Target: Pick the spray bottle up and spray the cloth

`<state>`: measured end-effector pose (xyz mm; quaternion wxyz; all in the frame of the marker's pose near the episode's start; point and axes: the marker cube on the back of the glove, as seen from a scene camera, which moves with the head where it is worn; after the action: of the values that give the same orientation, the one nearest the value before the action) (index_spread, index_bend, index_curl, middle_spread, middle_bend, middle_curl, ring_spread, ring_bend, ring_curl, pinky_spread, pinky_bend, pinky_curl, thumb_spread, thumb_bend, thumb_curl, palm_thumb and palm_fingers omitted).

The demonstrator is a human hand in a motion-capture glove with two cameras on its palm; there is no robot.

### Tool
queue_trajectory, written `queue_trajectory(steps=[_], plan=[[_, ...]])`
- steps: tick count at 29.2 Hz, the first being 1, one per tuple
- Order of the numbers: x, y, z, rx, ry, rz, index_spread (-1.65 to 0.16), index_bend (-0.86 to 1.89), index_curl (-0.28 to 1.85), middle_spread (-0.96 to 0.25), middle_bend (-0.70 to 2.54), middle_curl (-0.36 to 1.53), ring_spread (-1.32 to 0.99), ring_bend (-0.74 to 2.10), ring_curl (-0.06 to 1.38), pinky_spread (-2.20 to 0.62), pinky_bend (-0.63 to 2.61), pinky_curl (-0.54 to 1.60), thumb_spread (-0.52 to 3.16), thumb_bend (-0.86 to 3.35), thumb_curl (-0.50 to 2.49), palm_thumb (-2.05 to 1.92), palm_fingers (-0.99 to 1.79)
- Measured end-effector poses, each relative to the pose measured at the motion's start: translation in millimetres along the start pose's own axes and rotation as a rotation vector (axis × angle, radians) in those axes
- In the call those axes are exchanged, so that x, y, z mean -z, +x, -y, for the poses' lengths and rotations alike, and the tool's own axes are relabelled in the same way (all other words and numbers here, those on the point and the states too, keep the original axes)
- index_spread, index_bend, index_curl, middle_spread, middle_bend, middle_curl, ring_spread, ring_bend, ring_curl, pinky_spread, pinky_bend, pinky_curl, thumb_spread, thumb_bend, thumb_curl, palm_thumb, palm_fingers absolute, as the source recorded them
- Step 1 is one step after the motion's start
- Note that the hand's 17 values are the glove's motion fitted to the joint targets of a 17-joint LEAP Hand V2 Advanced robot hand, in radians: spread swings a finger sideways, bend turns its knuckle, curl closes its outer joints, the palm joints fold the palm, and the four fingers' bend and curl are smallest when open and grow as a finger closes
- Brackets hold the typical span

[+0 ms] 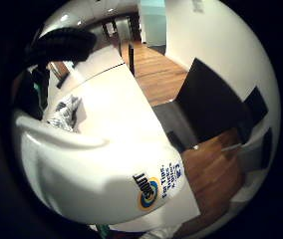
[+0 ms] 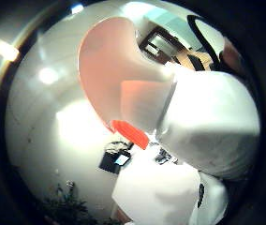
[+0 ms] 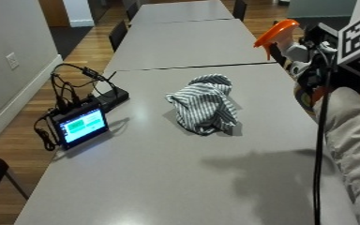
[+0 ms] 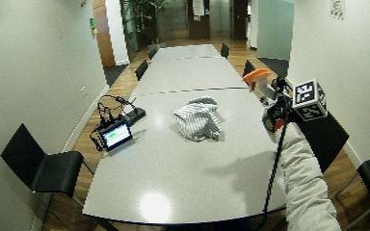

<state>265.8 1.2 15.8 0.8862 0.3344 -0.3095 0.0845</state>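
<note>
A striped grey and white cloth (image 3: 204, 110) lies crumpled near the middle of the grey table (image 3: 168, 178). At the table's right edge, my gloved right hand (image 3: 312, 74) holds a white spray bottle with an orange spray head (image 3: 276, 31) up in the air. The nozzle points left, toward the cloth, which lies lower and to the left, apart from the bottle. The white bottle body (image 1: 96, 169) with its label fills the little finger side palm view, with the cloth (image 1: 67, 112) beyond it on the table. The orange head (image 2: 123, 84) looms close in the thumb side view.
A small lit screen (image 3: 80, 124) with black cables stands at the table's left edge. More grey tables (image 3: 186, 42) run on behind, with black chairs (image 3: 119, 33) alongside. A black chair (image 4: 44, 166) stands at the near left, and a wall is close on the right.
</note>
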Motion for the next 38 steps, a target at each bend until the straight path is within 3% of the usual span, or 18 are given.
queue_trajectory(steps=[5, 13, 32, 38], plan=[[-17.2, -24.4, 8.4, 0.114, -0.044, -0.413, -0.26, 0.17, 0.47, -0.14, 0.33, 0.53, -0.18, 0.46, 0.49, -0.22, 0.39, 0.48, 0.44, -0.01, 0.61, 1.19, 1.09], [-30.3, -65.7, 16.2, 0.28, -0.048, -0.665, -0.26, 0.17, 0.48, -0.14, 0.32, 0.55, -0.19, 0.45, 0.5, -0.22, 0.38, 0.49, 0.42, -0.02, 0.63, 1.19, 1.09], [-23.9, -63.9, 22.4, 0.283, -0.047, -0.74, -0.26, 0.17, 0.51, -0.13, 0.31, 0.57, -0.19, 0.42, 0.52, -0.23, 0.35, 0.51, 0.39, -0.03, 0.66, 1.18, 1.1], [-12.7, -79.2, 26.3, 0.229, 0.001, -0.501, -0.26, 0.17, 0.52, -0.13, 0.31, 0.58, -0.19, 0.41, 0.53, -0.23, 0.35, 0.51, 0.38, -0.03, 0.66, 1.17, 1.11]])
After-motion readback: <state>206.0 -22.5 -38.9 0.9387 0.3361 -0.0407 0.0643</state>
